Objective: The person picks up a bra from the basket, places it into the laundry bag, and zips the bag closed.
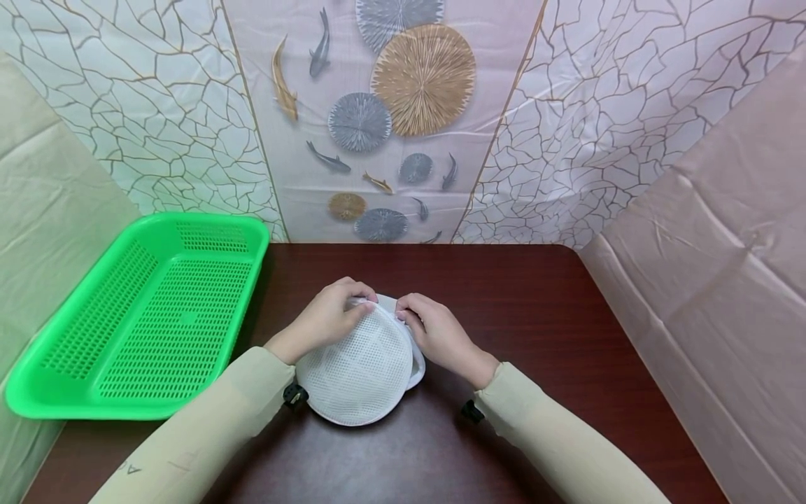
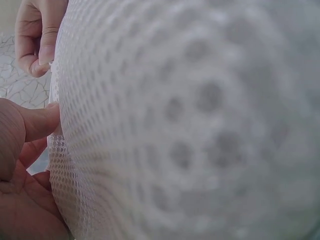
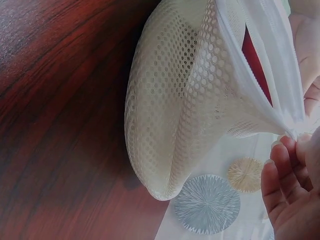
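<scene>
A white mesh laundry bag (image 1: 355, 374) with a rounded shape is held over the middle of the table. My left hand (image 1: 327, 316) pinches its upper edge between thumb and fingers. Just to the right, my right hand (image 1: 439, 332) pinches the rim by the zipper (image 3: 252, 85). In the right wrist view the bag's mouth is parted, with a dark red strip showing through the gap. Blurred mesh (image 2: 150, 100) fills most of the left wrist view, with both hands along its left edge. Whether anything lies inside the bag, I cannot tell.
A green plastic basket (image 1: 255, 283) with slotted walls stands on the left. Under the hands is a dark red-brown wooden table (image 1: 504, 294). Patterned cloth (image 1: 403, 161) hangs behind it, and plain beige sheets (image 1: 711, 245) flank both sides.
</scene>
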`<state>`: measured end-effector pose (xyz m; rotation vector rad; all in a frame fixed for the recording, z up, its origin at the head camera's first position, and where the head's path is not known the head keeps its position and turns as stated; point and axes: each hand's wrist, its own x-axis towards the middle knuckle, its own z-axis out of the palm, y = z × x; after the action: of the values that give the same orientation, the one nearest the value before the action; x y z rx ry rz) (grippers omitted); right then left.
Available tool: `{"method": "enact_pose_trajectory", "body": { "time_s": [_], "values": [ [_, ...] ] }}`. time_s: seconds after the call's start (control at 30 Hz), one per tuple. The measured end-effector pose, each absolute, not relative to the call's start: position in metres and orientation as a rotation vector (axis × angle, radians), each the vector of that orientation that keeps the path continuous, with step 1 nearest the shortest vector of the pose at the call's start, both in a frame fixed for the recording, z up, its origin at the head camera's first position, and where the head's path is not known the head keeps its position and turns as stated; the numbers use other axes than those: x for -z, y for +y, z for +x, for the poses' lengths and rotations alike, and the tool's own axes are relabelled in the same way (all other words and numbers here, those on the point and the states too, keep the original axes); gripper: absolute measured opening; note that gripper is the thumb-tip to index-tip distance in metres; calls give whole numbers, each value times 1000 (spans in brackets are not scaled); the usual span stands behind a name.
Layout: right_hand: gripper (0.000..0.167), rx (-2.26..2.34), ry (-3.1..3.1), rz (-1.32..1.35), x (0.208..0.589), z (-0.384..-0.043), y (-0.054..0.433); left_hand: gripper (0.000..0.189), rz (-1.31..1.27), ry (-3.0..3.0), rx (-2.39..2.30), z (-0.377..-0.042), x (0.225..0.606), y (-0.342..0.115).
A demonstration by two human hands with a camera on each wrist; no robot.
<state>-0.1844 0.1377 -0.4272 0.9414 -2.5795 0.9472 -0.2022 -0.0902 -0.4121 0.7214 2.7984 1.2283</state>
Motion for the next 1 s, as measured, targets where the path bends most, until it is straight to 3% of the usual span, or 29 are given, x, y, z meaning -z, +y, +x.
{"method": "enact_pose_trajectory", "body": {
  "time_s": [1.0],
  "values": [
    [4, -966, -2536, 934, 426, -183, 140, 7, 565, 2885, -1295, -206, 412, -100]
  ]
}}
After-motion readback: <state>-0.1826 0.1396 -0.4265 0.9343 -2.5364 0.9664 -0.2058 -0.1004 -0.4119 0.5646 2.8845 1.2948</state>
